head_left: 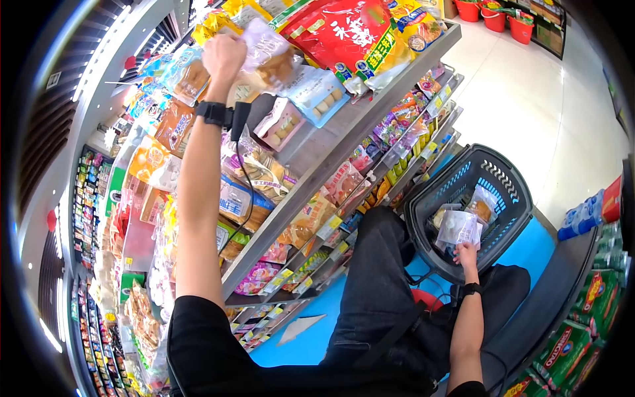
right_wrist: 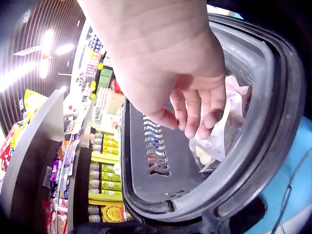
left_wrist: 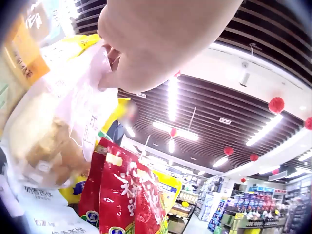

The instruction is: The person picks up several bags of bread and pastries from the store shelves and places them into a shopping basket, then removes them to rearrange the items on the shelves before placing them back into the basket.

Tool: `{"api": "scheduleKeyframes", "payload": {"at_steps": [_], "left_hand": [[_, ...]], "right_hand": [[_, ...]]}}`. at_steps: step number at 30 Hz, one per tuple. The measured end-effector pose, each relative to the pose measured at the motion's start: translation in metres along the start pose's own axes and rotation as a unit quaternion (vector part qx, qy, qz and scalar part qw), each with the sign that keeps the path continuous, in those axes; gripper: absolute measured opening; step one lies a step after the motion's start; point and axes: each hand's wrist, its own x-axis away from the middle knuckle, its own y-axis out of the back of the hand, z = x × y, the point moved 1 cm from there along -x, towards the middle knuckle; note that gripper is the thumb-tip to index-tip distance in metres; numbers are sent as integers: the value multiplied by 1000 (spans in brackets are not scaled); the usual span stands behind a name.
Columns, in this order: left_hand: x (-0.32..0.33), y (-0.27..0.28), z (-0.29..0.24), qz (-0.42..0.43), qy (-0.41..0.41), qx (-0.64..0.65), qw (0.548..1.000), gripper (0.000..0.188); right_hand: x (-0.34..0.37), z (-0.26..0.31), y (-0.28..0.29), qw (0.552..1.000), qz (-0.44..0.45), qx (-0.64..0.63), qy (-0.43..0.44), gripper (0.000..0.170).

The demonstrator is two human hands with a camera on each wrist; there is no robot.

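Observation:
My left hand [head_left: 223,58] pinches the lilac top of a clear bag of bread [head_left: 268,59], held up over the top shelf; the left wrist view shows brown bread [left_wrist: 56,151] through the plastic. Over the black shopping basket [head_left: 418,228], my right hand [head_left: 465,254] reaches in, fingers right at the edge of a whitish package [head_left: 456,228]. From the right wrist, the fingers [right_wrist: 192,109] hang loosely bent, thumb apart, with the package [right_wrist: 229,124] just beyond them. Another bagged bread [head_left: 483,206] lies beside it in the basket.
A big red bag [head_left: 344,33] and a pale blue package [head_left: 316,96] sit on the shelf top [head_left: 331,142] around the left hand. Lower shelves hold candy bags [head_left: 397,119]. Green beer cartons [head_left: 559,351] are stacked at the right. The basket stands against my legs [head_left: 370,284].

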Motion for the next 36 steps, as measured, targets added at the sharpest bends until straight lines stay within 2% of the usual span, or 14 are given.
{"api": "scheduleKeyframes", "payload": {"at_steps": [6, 9, 11, 13, 15, 19, 20, 23, 24, 26, 28, 32, 34, 36], "left_hand": [[8, 54, 4, -204, -121, 19, 971, 31], [50, 103, -35, -80, -57, 208, 973, 25], [83, 116, -53, 35, -108, 288, 951, 26], [134, 118, -80, 7, -287, 323, 902, 13], [191, 122, -113, 5, -354, 299, 886, 8], [280, 75, -171, 144, -333, 409, 837, 6], [299, 60, -185, 193, -335, 432, 815, 7], [361, 7, -227, 305, -291, 462, 780, 10], [377, -14, -238, 302, -294, 466, 778, 10], [392, -47, -261, 289, -300, 419, 807, 11], [397, -76, -285, 366, -275, 391, 799, 12], [386, -145, -337, 388, -296, 302, 819, 15], [376, -174, -350, 405, -252, 322, 818, 20], [382, -227, -357, 342, -123, 434, 825, 25]], "right_hand": [[-7, -5, -5, 1000, 8, 6, -7, 17], [-5, -2, -5, 1000, 1, 10, -6, 19], [-7, -4, -7, 1000, 15, 26, -8, 20], [-9, -6, 0, 999, 22, 40, -6, 21], [-11, -7, -2, 998, 35, 43, 2, 22], [20, 31, 7, 998, -40, 19, 46, 26], [-48, -49, 17, 945, -139, -50, 292, 25], [-63, -56, 64, 975, -108, -49, 188, 24], [-41, -26, 75, 963, -164, 51, 208, 22], [7, 24, 81, 901, -356, -216, 117, 21], [27, 47, 101, 831, -422, -341, 123, 23], [48, 62, 104, 833, -385, -382, 109, 30], [48, 63, 94, 848, -388, -345, 108, 32], [48, 63, 89, 856, -405, -299, 119, 31]]}}
